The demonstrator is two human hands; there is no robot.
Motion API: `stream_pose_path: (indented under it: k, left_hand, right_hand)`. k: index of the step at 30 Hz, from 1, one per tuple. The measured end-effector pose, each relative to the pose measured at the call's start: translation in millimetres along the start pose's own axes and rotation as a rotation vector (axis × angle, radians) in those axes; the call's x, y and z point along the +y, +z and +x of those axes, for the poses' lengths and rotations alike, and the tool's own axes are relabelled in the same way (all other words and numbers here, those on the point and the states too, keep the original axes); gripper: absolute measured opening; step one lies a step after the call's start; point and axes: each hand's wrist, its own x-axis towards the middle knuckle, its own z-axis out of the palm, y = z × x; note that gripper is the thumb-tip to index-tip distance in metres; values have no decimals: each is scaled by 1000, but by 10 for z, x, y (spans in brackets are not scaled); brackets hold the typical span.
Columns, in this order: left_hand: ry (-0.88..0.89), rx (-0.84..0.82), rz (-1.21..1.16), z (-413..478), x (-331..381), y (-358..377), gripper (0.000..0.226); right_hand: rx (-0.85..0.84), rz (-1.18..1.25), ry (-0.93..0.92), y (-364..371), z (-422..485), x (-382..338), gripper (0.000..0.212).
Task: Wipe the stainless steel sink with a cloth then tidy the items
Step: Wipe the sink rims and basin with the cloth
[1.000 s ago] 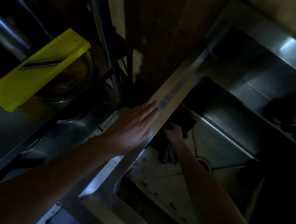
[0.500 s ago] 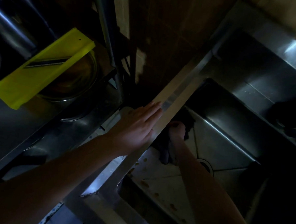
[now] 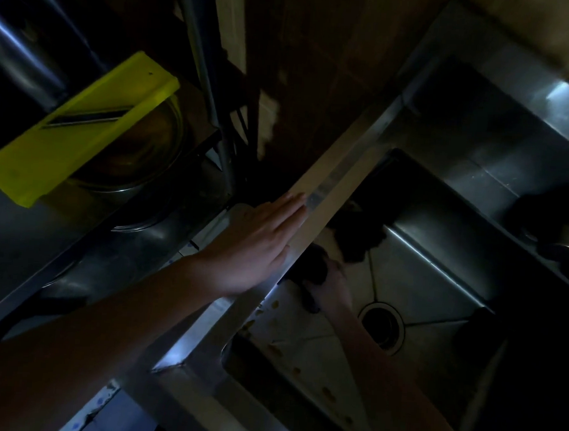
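The stainless steel sink [image 3: 431, 282] fills the right half of the dim view, with its round drain [image 3: 382, 326] near the middle of the basin floor. My left hand [image 3: 255, 246] lies flat, fingers straight, on the sink's left rim [image 3: 331, 184]. Down inside the basin my right hand [image 3: 334, 285] grips a dark cloth [image 3: 316, 269] against the floor beside the left wall. Another dark bunch of cloth [image 3: 357, 239] lies just beyond it. Brown specks of dirt [image 3: 301, 364] dot the near part of the basin floor.
A yellow slicer board [image 3: 80, 128] rests over a metal bowl [image 3: 141, 161] on the counter at the left. A metal post [image 3: 205, 69] rises beside it. Dark items [image 3: 552, 229] sit on the sink's far right ledge.
My right hand has drawn the dark cloth back toward me along the basin's left wall. My left hand has stayed flat on the rim.
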Motion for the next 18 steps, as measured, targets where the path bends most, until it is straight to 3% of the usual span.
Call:
stream_pose_path:
  k: [3, 10, 14, 18]
  left_hand:
    - [3, -16, 16, 2, 9, -3, 58]
    - [-21, -5, 31, -13, 58, -4, 57]
    - [-20, -6, 16, -8, 71, -21, 57]
    - [-18, -7, 36, -15, 60, 9, 57]
  right_hand:
    - [-21, -65, -56, 106, -89, 83, 82]
    - [-187, -434, -301, 352, -460, 201, 63]
    - [-343, -541, -436, 571, -768, 336, 76]
    - [-213, -616, -425, 536, -693, 345, 66]
